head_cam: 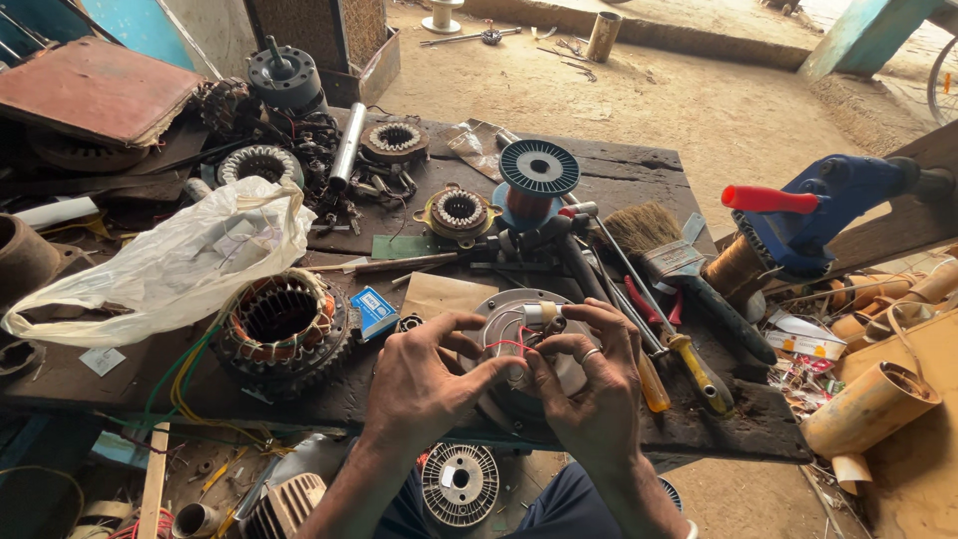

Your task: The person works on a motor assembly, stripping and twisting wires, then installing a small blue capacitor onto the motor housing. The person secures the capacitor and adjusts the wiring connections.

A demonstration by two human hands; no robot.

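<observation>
1. The left hand (424, 384) and the right hand (589, 384) meet over the near edge of the desk (639, 190), at about 6 o'clock in the view. Both sets of fingers are closed in a pinch on thin red wires (509, 344).
2. The red wires run roughly from 9 to 3 o'clock between the two pinches, lying just above the round grey motor end cover (499, 309). The right hand's fingers also touch a small pale sleeve piece (539, 311) at the wires' upper end, so the right hand is the nearer one to it.
3. At 9 o'clock from the hands sits a wound stator core (282, 324), partly under a white plastic bag (170, 265).
4. At 3 o'clock lie yellow-handled screwdrivers (689, 364), long axis pointing from 11 towards 5 o'clock.
5. Farther off, at 12 o'clock, stands a teal spool of copper wire (537, 180); at 2 o'clock a paintbrush (654, 235).
</observation>
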